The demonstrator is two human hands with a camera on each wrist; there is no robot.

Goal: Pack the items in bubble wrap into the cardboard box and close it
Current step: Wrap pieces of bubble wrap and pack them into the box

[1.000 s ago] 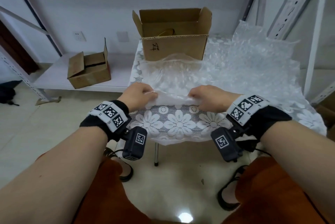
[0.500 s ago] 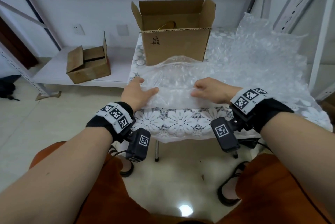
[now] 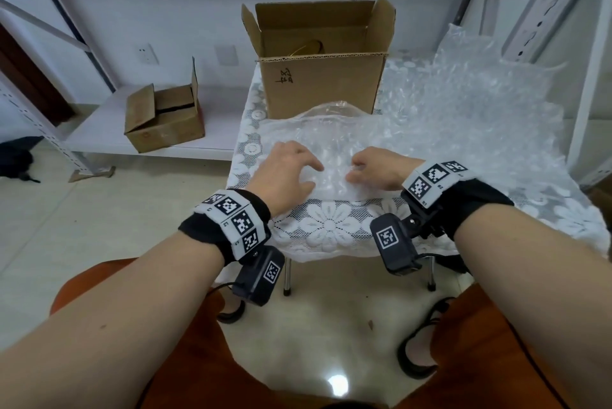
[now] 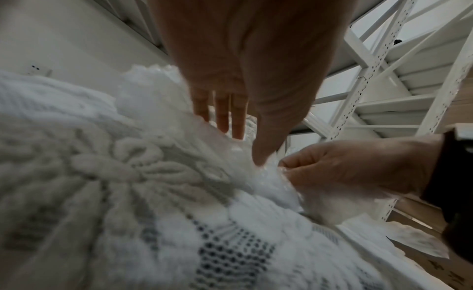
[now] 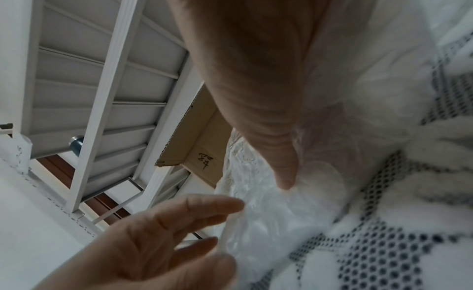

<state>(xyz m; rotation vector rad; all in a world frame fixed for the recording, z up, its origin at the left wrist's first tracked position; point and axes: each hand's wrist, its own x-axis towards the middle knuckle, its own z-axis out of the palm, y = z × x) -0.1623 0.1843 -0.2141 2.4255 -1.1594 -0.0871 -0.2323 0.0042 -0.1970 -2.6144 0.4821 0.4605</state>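
Observation:
An open cardboard box stands at the back of the table, flaps up, with a yellowish thing partly showing inside. In front of it lies a bundle of clear bubble wrap; what it covers is hidden. My left hand rests on the bundle's near left part, fingers spread and straight; in the left wrist view its thumb tip touches the bubble wrap. My right hand sits close beside it, fingers curled round a fold of the wrap. The right thumb presses into the plastic.
A big loose heap of bubble wrap fills the table's right side. The small table carries a white lace cloth. A second, smaller cardboard box sits on a low white shelf at left. White metal rack posts stand at right.
Both hands moved from the wrap's near edge forward onto the bundle, folding the wrap over. The left hand went from gripping the edge to lying open on top.

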